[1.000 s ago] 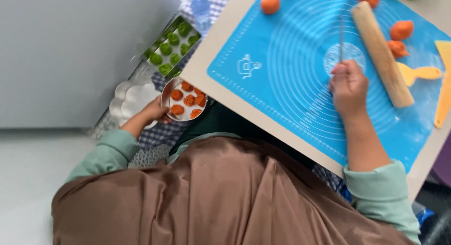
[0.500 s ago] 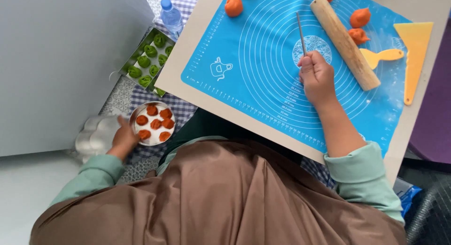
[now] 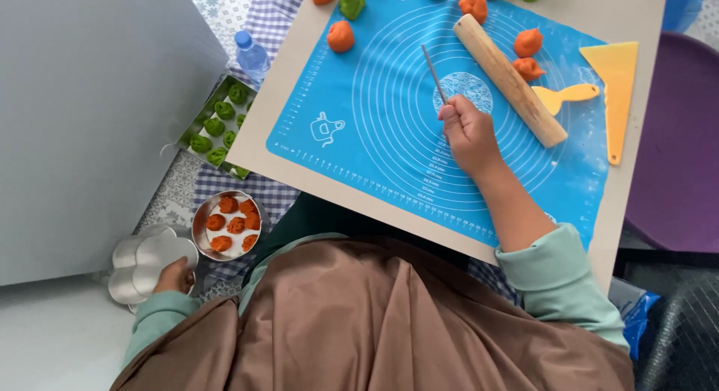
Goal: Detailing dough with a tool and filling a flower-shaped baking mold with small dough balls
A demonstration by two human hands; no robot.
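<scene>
Nearest you, your left hand point(image 3: 174, 276) has let go of the steel dish point(image 3: 227, 225) of ridged orange pieces and now rests on the stacked empty tins point(image 3: 146, 262); its grip cannot be told. Your right hand point(image 3: 468, 132), unmoved, stays closed on a thin metal rod point(image 3: 434, 73) over the smooth blue mat point(image 3: 359, 129). Beyond lie a wooden pin point(image 3: 509, 79) and soft orange lumps point(image 3: 527, 43).

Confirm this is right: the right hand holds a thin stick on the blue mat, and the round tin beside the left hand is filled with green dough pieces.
One thing is wrong. In the head view, the round tin beside the left hand holds orange dough pieces, not green. The right hand does hold a thin stick on the blue mat.
</scene>
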